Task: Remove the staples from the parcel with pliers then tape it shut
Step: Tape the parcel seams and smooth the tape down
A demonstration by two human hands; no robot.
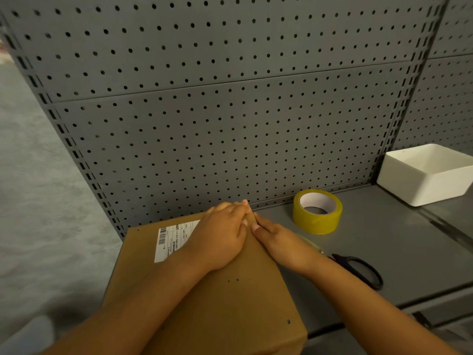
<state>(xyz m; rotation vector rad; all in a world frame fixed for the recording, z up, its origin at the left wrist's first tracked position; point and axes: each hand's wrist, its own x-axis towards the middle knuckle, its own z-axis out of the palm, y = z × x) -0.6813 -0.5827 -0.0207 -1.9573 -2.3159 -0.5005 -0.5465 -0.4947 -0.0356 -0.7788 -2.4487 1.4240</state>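
Two hands lie flat on a brown cardboard box (204, 303) at the bottom middle of the frame. The box sits at the left end of a grey metal shelf (399, 242), which runs along the lower right. Behind it a grey wall full of small round holes (230, 111) fills the top of the frame. A grey floor (30, 201) shows at the left.

The box has a white label (174, 239) with a barcode near its far left corner. Small dark holes dot its top.

The left hand (220, 239) presses down with its fingers straight and close together. The right hand (281, 242) lies beside it, fingers straight too, and the two hands touch at the far edge of the box.

A roll of yellow tape (317, 212) stands just right of the hands. Black scissors (363, 270) lie near the right arm. A white tub (425, 175) sits at the far right, with nothing to see inside.
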